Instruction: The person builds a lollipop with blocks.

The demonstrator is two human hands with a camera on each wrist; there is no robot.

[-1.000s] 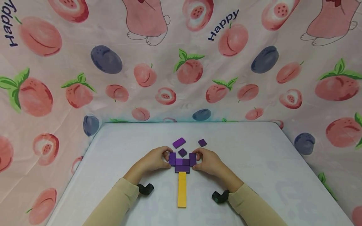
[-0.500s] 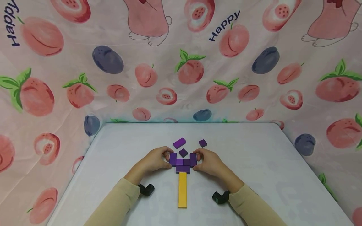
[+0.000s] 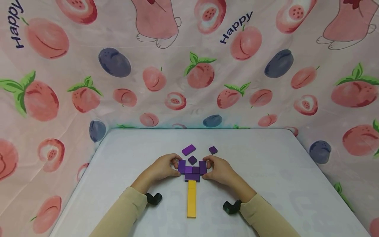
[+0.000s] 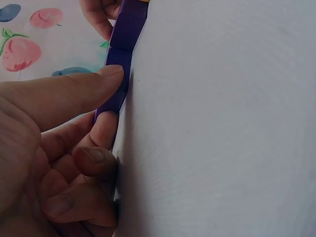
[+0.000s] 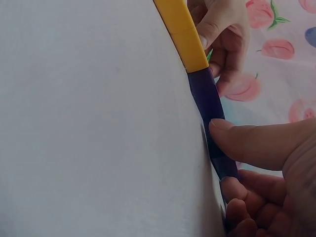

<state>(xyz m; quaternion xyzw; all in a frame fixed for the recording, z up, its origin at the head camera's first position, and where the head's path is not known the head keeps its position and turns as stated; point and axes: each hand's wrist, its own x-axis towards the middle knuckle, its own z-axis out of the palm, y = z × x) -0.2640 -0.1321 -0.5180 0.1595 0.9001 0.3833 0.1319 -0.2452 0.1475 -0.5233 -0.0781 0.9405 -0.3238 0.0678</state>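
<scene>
My left hand (image 3: pixel 163 167) pinches a dark purple block (image 3: pixel 182 167) by its ends, thumb at the near end and a finger at the far end. A matching purple block (image 3: pixel 202 167) is held the same way by my right hand (image 3: pixel 220 168). Between them lie two small purple squares (image 3: pixel 192 170), side by side, above a crosswise purple block (image 3: pixel 192 177). A yellow strip (image 3: pixel 191 199) runs from that block toward me. In the left wrist view the thumb (image 4: pixel 101 81) presses the purple edge; the right thumb (image 5: pixel 237 136) does likewise.
Just beyond the arrangement lie a loose purple rectangle (image 3: pixel 189 150) and two small purple squares, one close (image 3: pixel 192 160) and one farther right (image 3: pixel 213 150). The white table (image 3: pixel 266 184) meets a fruit-print cloth (image 3: pixel 177 75) at the back. Black wrist devices (image 3: pixel 154 198) sit at both cuffs.
The head view has shifted slightly, so everything appears a little farther right. Both hands keep their grip on the side blocks, and the blocks keep their arrangement.
</scene>
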